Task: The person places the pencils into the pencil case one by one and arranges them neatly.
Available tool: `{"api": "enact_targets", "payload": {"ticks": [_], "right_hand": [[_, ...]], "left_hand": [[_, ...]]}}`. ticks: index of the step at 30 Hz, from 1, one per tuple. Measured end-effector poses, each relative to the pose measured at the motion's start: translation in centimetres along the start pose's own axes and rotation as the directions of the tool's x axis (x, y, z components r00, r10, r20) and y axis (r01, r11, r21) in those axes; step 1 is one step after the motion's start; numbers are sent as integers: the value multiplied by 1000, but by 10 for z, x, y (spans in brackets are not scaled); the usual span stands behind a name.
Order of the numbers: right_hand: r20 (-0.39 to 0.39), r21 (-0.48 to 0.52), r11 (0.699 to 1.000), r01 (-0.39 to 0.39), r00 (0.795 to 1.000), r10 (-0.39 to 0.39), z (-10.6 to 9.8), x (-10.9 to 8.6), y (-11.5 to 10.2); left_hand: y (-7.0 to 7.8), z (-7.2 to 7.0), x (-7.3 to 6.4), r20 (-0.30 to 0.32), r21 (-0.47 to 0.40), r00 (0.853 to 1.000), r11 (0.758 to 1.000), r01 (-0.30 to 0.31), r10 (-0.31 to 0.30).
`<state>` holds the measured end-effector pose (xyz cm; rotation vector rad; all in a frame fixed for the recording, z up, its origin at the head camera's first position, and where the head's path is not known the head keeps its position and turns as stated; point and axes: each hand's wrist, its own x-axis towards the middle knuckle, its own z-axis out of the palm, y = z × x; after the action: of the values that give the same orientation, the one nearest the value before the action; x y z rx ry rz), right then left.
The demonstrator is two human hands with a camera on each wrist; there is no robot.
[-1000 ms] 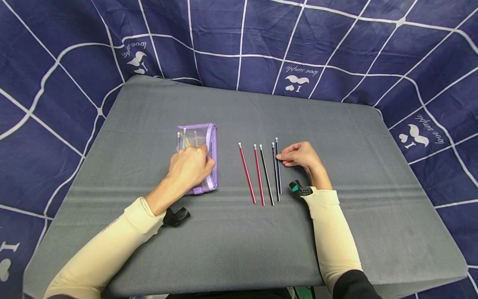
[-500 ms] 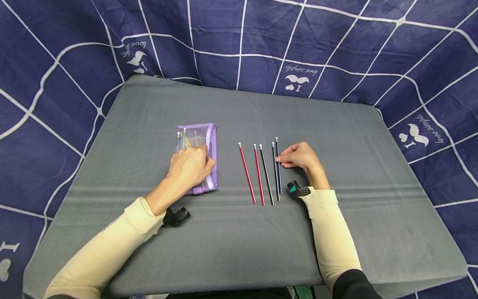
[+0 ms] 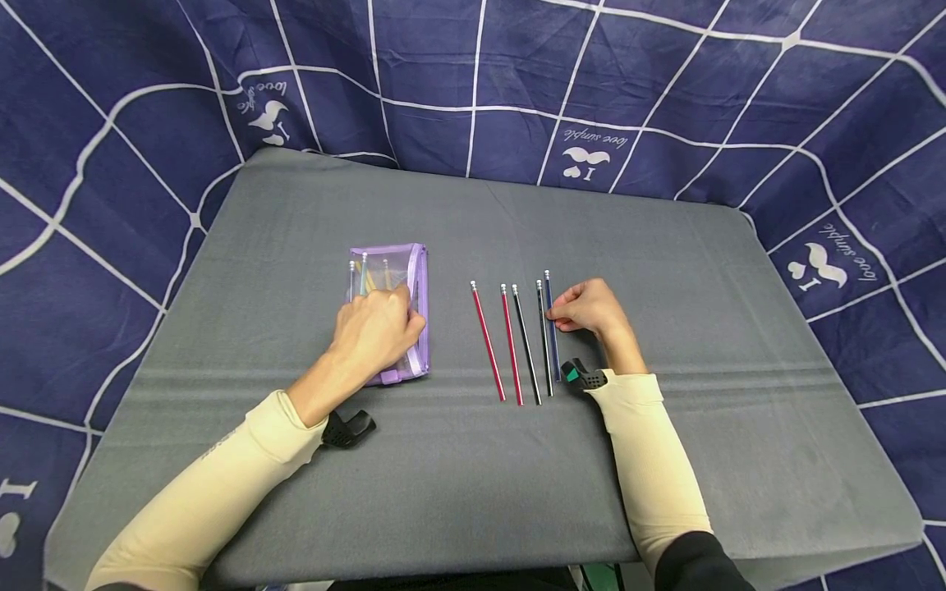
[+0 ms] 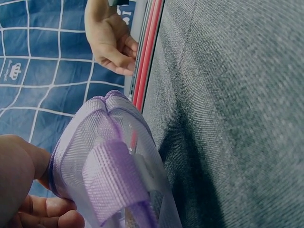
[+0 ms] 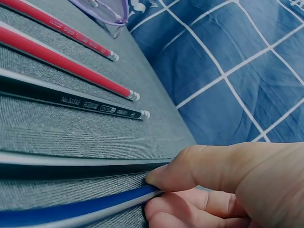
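A purple-trimmed see-through mesh pencil case [image 3: 419,283] lies left of centre, with several pencils showing inside. My left hand [image 3: 375,330] lies over it and grips it, hiding its middle; in the left wrist view the thumb and curled fingers are at the case's edge. To the right, my right hand [image 3: 591,310] pinches a blue pencil [image 5: 90,206] between thumb and fingers, near its eraser end. Just left of that is a black pencil [image 3: 545,353]. Another black pencil [image 3: 526,345] and two red pencils [image 3: 512,345] lie further left, roughly side by side.
Grey cloth covers the table [image 3: 458,476]. A blue curtain [image 3: 443,74] with white grid lines surrounds the far side and both sides. Black wrist devices [image 3: 351,428] sit at both sleeve cuffs, the right one close to the pencils' lower ends.
My right hand has shifted slightly and now pinches the blue pencil, whose lower end has swung a little right, away from the black one. My left hand stays on the case.
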<state>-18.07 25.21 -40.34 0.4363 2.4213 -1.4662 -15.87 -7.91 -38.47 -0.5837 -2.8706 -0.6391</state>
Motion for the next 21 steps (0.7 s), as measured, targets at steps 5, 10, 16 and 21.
{"api": "enact_targets", "payload": {"ticks": [5, 10, 16, 21], "right_hand": [[-29, -31, 1000, -1, 1000, 0, 2, -1, -2], [-47, -46, 999, 2, 999, -4, 3, -3, -3], [-50, -47, 999, 7, 999, -10, -1, -3, -2], [-32, -12, 1000, 7, 999, -7, -4, -2, 1]], "left_hand": [[-1, 0, 0, 4, 0, 1000, 1000, 2, -2], [-1, -1, 0, 4, 1, 1000, 1000, 3, -3], [0, -1, 0, 2, -2, 1000, 1000, 1, -1], [0, -1, -1, 4, -3, 1000, 1000, 4, -4]]}}
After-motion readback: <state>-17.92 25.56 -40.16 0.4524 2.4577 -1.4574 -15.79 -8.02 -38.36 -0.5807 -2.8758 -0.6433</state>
